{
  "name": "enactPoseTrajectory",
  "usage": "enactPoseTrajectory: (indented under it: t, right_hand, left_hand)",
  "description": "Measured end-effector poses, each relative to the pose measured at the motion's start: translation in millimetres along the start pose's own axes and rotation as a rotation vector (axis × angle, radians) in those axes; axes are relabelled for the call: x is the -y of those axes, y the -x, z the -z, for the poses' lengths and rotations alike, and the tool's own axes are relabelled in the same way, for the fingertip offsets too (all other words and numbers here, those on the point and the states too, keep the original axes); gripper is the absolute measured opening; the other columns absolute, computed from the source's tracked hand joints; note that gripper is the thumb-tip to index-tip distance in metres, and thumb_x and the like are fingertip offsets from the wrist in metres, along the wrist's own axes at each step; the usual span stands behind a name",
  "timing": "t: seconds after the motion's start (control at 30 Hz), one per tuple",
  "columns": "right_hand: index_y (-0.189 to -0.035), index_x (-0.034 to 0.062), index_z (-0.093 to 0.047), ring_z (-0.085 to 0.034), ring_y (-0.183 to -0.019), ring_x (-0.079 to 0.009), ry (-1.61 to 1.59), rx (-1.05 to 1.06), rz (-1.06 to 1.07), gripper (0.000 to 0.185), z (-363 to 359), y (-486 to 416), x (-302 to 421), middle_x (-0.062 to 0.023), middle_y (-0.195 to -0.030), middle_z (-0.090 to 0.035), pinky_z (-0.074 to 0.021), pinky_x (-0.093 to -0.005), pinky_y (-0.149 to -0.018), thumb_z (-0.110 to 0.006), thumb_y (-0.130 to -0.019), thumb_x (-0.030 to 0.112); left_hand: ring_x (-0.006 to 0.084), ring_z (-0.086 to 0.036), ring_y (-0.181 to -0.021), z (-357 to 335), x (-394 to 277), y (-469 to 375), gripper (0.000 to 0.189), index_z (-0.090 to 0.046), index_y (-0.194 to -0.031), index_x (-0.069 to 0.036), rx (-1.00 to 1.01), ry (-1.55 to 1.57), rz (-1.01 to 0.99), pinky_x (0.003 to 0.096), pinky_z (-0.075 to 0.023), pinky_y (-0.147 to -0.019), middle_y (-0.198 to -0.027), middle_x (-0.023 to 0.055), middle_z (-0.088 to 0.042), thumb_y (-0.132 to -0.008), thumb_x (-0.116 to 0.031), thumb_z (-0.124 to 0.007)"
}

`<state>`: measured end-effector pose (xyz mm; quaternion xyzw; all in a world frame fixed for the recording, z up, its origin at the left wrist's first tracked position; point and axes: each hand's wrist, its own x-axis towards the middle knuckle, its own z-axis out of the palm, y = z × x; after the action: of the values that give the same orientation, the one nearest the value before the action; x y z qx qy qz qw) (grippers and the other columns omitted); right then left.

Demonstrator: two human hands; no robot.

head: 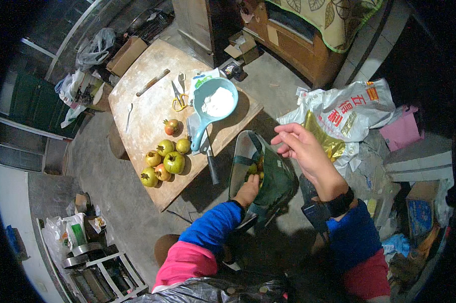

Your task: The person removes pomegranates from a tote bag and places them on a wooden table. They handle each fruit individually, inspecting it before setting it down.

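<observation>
My left hand (247, 191) reaches into a green bag (277, 181) that holds several pomegranates (253, 168); its fingertips are partly hidden there, so its hold is unclear. Above the bag's right side, my right hand (301, 147) is raised with curled fingers and nothing visible in it. A group of pomegranates (174, 163) lies at the near corner of the wooden board (137, 125), with one more (171, 127) a little apart. A light-blue dipper (233, 89) of white powder stands by the board's right edge, over part of a cleaver whose dark handle (212, 169) juts past the edge.
Yellow-handled scissors (179, 99), a small spoon (129, 115) and a wooden stick (153, 82) lie on the board. A printed white sack (349, 110) rests on the floor to the right, near a pink bag (402, 128). A metal rack (116, 278) stands at lower left.
</observation>
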<state>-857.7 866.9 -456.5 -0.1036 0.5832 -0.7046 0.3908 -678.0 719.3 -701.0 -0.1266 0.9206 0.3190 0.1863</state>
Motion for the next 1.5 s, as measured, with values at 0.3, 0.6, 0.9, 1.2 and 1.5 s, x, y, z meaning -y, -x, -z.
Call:
enactPoseTrajectory:
  t: [0.3, 0.6, 0.9, 1.2, 1.5]
  right_hand:
    - [-0.117, 0.0062, -0.055, -0.056, -0.081, -0.0101, 0.062, 0.071, -0.012, 0.025, -12, 0, -3, -0.0056, -0.100, -0.064, -0.0457, -0.0240, -0.072, -0.053, -0.096, 0.021]
    - [-0.139, 0.0017, -0.036, -0.053, -0.116, -0.0206, 0.081, 0.488, 0.011, 0.066, -76, 18, -31, -0.0155, -0.129, -0.051, -0.0449, -0.0335, -0.096, -0.066, -0.091, 0.034]
    - [-0.138, 0.0061, -0.036, -0.051, -0.120, -0.0267, 0.352, 0.406, 0.378, 0.083, -100, 10, -31, -0.0143, -0.133, -0.050, -0.0428, -0.0380, -0.099, -0.083, -0.072, 0.025]
    - [-0.128, 0.0121, -0.049, -0.060, -0.093, -0.0188, -0.617, 0.329, -0.349, 0.058, -110, 0, -40, -0.0079, -0.112, -0.062, -0.0495, -0.0323, -0.077, -0.038, -0.095, 0.059]
    - [-0.125, 0.0126, -0.053, -0.064, -0.070, -0.0214, -0.442, 0.483, -0.578, 0.080, -104, -6, -55, -0.0084, -0.097, -0.065, -0.0529, -0.0332, -0.065, -0.023, -0.088, 0.077]
  left_hand:
    - [0.0236, -0.057, -0.102, 169, -100, 93, 0.072, -0.037, -0.127, 0.002, -0.221, 1.033, 0.042, 0.0338, -0.0491, -0.087, -0.112, 0.0166, -0.055, -0.079, -0.035, -0.076]
    - [0.0327, -0.058, -0.111, 196, -106, 130, 0.074, -0.041, -0.139, -0.009, -0.180, 1.747, -0.134, 0.0414, -0.0498, -0.092, -0.130, 0.0173, -0.053, -0.094, -0.067, -0.027]
    - [0.0194, -0.061, -0.094, 194, -84, 127, 0.077, -0.046, -0.131, -0.007, -0.327, 1.496, -0.052, 0.0331, -0.0498, -0.075, -0.115, 0.0107, -0.060, -0.094, -0.068, -0.017]
    - [0.0181, -0.053, -0.106, 212, -69, 128, 0.061, -0.040, -0.132, -0.004, -0.658, 0.784, -0.229, 0.0335, -0.0448, -0.091, -0.120, 0.0102, -0.052, -0.083, -0.022, -0.072]
    - [0.0270, -0.039, -0.131, 216, -77, 130, 0.107, -0.020, -0.147, -0.001, -0.583, 0.588, -0.274, 0.0375, -0.0300, -0.110, -0.138, 0.0173, -0.040, -0.068, -0.037, -0.084]
